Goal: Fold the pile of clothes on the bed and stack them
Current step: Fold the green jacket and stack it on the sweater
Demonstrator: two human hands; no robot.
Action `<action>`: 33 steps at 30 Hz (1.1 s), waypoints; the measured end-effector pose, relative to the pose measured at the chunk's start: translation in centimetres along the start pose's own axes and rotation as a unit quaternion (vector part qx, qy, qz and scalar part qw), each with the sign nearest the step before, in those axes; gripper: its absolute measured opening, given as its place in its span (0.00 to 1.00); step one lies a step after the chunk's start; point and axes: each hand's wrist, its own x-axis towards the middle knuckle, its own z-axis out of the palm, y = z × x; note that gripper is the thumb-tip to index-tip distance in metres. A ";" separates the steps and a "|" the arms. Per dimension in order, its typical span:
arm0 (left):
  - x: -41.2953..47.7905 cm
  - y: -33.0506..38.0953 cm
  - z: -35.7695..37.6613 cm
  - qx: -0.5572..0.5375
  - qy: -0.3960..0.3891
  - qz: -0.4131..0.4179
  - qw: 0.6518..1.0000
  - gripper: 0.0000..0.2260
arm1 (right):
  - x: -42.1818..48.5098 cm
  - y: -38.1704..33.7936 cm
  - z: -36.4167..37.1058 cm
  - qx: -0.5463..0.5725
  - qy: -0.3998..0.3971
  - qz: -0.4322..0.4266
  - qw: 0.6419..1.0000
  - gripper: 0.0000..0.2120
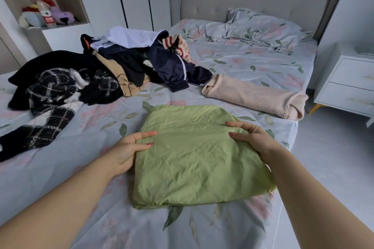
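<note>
I hold the folded green cloth (198,157) flat on the bed (263,60), near its front edge. My left hand (129,151) grips its left side and my right hand (251,137) its right, well apart, so the fold should hold its shape when lifted. The folded pink top (253,97) lies just beyond, likely the stack's base, and the unfolded pile (101,70) sits far left

Both bare forearms reach in, the left from 8 o'clock, the right from 4 o'clock. The left hand (126,152) and right hand (254,140) grip opposite edges of the green folded garment (194,159), thumbs and forefingers on top, other fingers hidden.
</note>
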 end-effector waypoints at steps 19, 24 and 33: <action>-12.1 8.4 -2.8 0.512 0.296 0.328 0.737 0.14 | -4.8 -5.9 9.9 -0.307 0.159 -0.279 0.896 0.14; -16.3 9.0 -6.2 0.458 0.194 0.297 0.815 0.09 | -7.5 -7.2 10.6 -0.228 0.014 -0.286 0.931 0.09; -10.4 3.2 -8.8 0.189 0.203 0.159 0.947 0.16 | -3.0 -2.8 12.9 -0.092 0.038 0.008 0.995 0.19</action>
